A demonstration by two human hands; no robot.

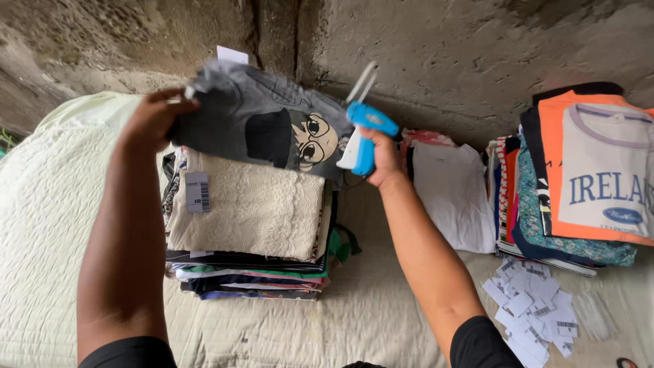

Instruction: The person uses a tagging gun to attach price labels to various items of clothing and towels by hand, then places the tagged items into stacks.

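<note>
Hands of a seated person reach out over a pale quilted bedcover [41, 204], seen from above. The left hand [153, 119], at ten o'clock in the view, pinches the edge of a folded grey T-shirt [252, 119] printed with a cartoon face in glasses, holding it lifted just above a tall stack of folded clothes [252, 232]. A small white tag [232, 54] pokes up behind the shirt's top edge. The right hand [381, 157], near the centre at about one o'clock, is wrapped closed around the grip of a blue and white tagging gun [364, 133], its needle end pointing up toward twelve o'clock, just beside the shirt's right edge.

Top of the stack is a cream lace garment with a barcode label [197, 192] at its left corner. At three o'clock lie a white folded top [453, 194] and a second pile topped by an orange and white T-shirt [599, 177]. Loose paper tags [531, 307] are scattered at five o'clock.

To do this step well, I judge the left hand should keep the fabric taut and steady, fingers clear of the needle's path, while the gun meets a seam or label rather than the printed front, so that no visible hole is left.
</note>
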